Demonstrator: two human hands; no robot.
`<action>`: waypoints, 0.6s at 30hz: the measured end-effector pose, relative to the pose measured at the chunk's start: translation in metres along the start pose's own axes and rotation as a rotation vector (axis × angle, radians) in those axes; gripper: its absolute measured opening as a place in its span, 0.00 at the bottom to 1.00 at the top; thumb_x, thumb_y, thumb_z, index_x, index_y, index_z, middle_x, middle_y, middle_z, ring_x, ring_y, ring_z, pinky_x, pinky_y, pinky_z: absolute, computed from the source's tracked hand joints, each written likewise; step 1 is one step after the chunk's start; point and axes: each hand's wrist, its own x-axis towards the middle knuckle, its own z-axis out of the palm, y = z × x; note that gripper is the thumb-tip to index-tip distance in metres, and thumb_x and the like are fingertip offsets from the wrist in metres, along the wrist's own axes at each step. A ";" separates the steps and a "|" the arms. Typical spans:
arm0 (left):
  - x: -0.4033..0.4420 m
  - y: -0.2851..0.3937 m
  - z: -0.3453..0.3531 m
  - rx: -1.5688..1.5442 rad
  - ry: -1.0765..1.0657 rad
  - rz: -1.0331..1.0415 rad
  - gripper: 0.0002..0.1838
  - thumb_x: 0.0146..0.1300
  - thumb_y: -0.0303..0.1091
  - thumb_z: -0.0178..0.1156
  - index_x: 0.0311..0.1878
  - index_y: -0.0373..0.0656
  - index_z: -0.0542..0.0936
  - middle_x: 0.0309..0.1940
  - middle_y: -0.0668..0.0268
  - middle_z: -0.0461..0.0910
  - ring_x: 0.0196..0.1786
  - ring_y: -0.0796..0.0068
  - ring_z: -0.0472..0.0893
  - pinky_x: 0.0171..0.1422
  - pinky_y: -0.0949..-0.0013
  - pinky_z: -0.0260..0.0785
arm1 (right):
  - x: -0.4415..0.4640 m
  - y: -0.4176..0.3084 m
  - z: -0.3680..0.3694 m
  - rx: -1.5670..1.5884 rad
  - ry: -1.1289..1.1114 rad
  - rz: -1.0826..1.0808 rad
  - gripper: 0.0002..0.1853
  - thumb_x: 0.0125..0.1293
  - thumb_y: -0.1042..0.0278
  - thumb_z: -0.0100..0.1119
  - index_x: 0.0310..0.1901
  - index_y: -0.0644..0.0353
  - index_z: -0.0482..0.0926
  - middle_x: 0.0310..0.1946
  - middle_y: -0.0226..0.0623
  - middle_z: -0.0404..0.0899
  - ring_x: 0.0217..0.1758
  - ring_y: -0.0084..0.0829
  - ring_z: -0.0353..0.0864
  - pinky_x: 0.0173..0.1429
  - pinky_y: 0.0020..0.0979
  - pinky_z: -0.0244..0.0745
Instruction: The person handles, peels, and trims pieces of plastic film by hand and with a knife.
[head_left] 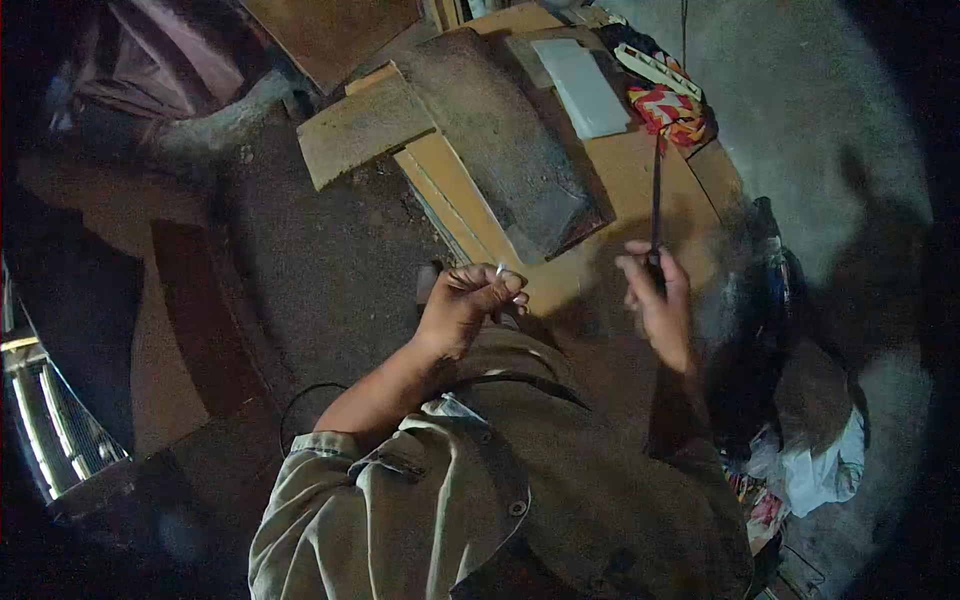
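My left hand (468,308) is closed in a pinch in front of my body. Between its thumb and fingers shows a small white piece (500,270), too little of it visible to name. To the right, my right hand (662,305) is wrapped round the lower end of a long thin dark rod (656,195). The rod points away from me, and its far end reaches a red and yellow patterned cloth (668,115); whether they touch I cannot tell. The two hands are apart.
Brown boards (440,200) and a dark worn sheet (490,130) lie ahead. A white flat block (582,88) and a cream strip with holes (657,70) are farther off. Plastic bags (825,465) sit at right, and a bright grille (55,420) at far left.
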 end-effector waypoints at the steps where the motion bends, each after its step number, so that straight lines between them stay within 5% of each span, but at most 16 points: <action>1: 0.003 -0.001 0.003 -0.001 -0.005 -0.001 0.07 0.63 0.31 0.61 0.35 0.37 0.80 0.30 0.64 0.82 0.33 0.74 0.81 0.40 0.70 0.72 | -0.003 0.010 0.012 0.219 -0.064 0.072 0.19 0.62 0.55 0.61 0.48 0.60 0.76 0.32 0.30 0.77 0.24 0.17 0.70 0.27 0.23 0.67; 4: 0.012 -0.007 0.007 0.073 -0.051 -0.025 0.07 0.64 0.32 0.61 0.35 0.38 0.80 0.31 0.64 0.83 0.33 0.75 0.81 0.40 0.71 0.72 | -0.012 0.023 0.047 0.624 -0.273 0.161 0.26 0.60 0.61 0.64 0.55 0.60 0.67 0.29 0.29 0.71 0.22 0.21 0.70 0.26 0.27 0.66; 7: 0.019 -0.023 0.004 0.166 -0.073 -0.058 0.07 0.64 0.33 0.61 0.36 0.38 0.80 0.31 0.65 0.82 0.34 0.76 0.81 0.40 0.72 0.72 | -0.010 0.030 0.064 0.706 -0.276 0.277 0.25 0.59 0.62 0.64 0.54 0.60 0.67 0.33 0.30 0.71 0.22 0.22 0.69 0.28 0.27 0.65; 10: 0.021 -0.032 0.002 0.065 -0.002 -0.163 0.08 0.64 0.32 0.60 0.38 0.36 0.80 0.32 0.64 0.82 0.36 0.74 0.81 0.41 0.72 0.73 | 0.001 0.030 0.068 0.514 -0.131 0.053 0.24 0.57 0.62 0.65 0.52 0.60 0.67 0.30 0.29 0.71 0.22 0.22 0.69 0.29 0.26 0.65; 13: 0.024 -0.039 -0.008 0.111 -0.032 -0.096 0.17 0.65 0.34 0.59 0.52 0.33 0.74 0.42 0.57 0.80 0.43 0.69 0.81 0.46 0.70 0.73 | 0.033 0.038 0.065 0.488 -0.050 0.019 0.24 0.52 0.66 0.68 0.49 0.60 0.67 0.23 0.27 0.69 0.19 0.21 0.67 0.23 0.25 0.63; 14: 0.024 -0.038 -0.011 0.177 -0.059 -0.090 0.22 0.65 0.37 0.59 0.58 0.34 0.71 0.47 0.55 0.80 0.46 0.66 0.81 0.48 0.69 0.73 | 0.047 0.044 0.062 0.477 -0.048 0.055 0.21 0.53 0.68 0.68 0.47 0.61 0.69 0.28 0.30 0.69 0.20 0.21 0.67 0.24 0.26 0.63; 18: 0.024 -0.035 -0.012 0.243 0.032 -0.192 0.27 0.65 0.40 0.58 0.62 0.34 0.67 0.51 0.55 0.78 0.51 0.64 0.80 0.53 0.67 0.71 | 0.094 0.062 0.061 0.206 0.000 0.118 0.20 0.52 0.69 0.68 0.44 0.60 0.71 0.29 0.31 0.73 0.21 0.22 0.71 0.25 0.26 0.67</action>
